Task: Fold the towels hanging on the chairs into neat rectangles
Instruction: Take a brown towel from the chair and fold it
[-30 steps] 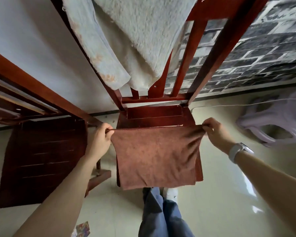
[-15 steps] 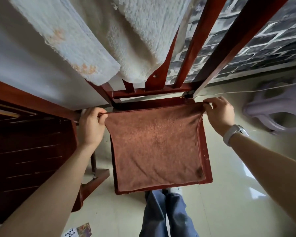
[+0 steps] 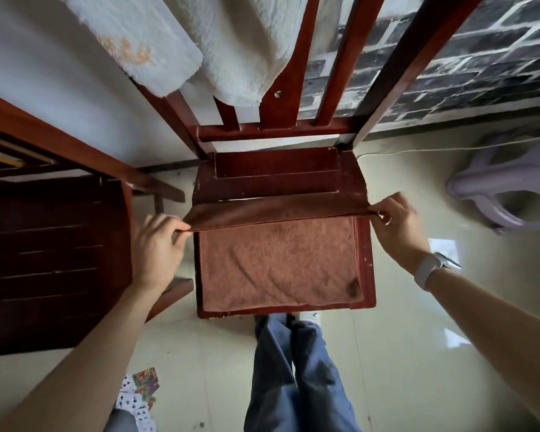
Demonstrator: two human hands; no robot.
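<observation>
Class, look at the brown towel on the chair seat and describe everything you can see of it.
The brown towel is a rust-brown terry cloth, lightly wrinkled, with a dark stain near its front right corner. It lies flat on the front part of the wooden chair seat. Its far edge is lifted and stretched taut as a fold. The left hand pinches one end of that fold and the right hand pinches the other.

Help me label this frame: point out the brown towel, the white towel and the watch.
brown towel (image 3: 278, 263): head view, middle of the flat layer on the seat.
white towel (image 3: 240, 42): head view, fluffy part hanging over the chair back.
watch (image 3: 426, 271): head view, white strap.
</observation>
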